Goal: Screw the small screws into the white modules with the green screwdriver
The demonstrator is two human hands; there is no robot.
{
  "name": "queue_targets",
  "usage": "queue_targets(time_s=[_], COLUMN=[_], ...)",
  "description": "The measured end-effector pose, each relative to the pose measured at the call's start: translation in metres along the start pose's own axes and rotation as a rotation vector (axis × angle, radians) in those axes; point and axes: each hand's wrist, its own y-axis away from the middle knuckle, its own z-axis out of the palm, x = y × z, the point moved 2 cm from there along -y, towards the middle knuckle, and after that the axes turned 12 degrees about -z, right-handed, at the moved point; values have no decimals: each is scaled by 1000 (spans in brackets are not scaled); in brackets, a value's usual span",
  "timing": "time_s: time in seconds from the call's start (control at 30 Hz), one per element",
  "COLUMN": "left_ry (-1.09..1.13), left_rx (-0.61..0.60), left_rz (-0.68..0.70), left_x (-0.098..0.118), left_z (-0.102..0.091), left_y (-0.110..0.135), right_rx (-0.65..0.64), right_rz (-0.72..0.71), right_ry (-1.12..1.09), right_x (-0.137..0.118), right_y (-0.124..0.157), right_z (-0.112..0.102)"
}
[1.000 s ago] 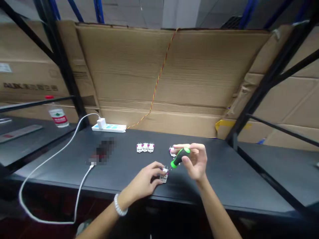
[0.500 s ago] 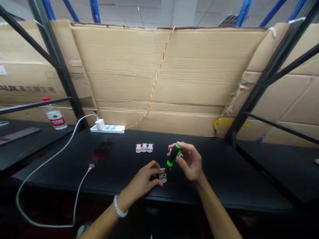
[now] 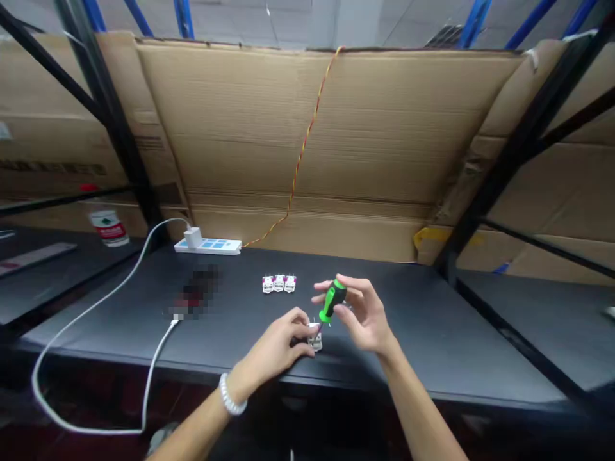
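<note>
Gripping a screwdriver (image 3: 332,301) and a white connector (image 3: 314,339) at a black table (image 3: 398,374).

Right hand (image 3: 362,314): fingers and thumb closed around the green-and-black handle, the screwdriver's tip just beside the white connector. Left hand (image 3: 273,342): fingers closed on the white connector, which sits at the table's near side. Beyond the white connector and slightly left lies a row of three small connectors (image 3: 278,284); farther beyond and left stands a power strip (image 3: 207,246), with a white cable (image 3: 96,301) running along the left.
</note>
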Motion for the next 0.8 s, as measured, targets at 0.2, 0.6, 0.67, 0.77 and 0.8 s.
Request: queue_targets(time_s=[0.2,0.6,0.67,0.77,0.8], left_ry=[-20,-30,-33,-33,-35], left_rx=[-2,28,28,32,35], left_rz=[-6,-10,-5,7,9], left_x=[5,7,8,9,9], left_z=[-2,1,1,1,1], left_y=[2,4,4,5,5], right_rx=[6,74,98,101,105], right_rz=[-88,-155,-164,-183,-183], right_ry=[98,397,466,528,548], right_x=[-3,3,4,-1,-3], right_y=[-9,-13,-12,-10,-10], right_z=[-2,-8,-8,-4,-2])
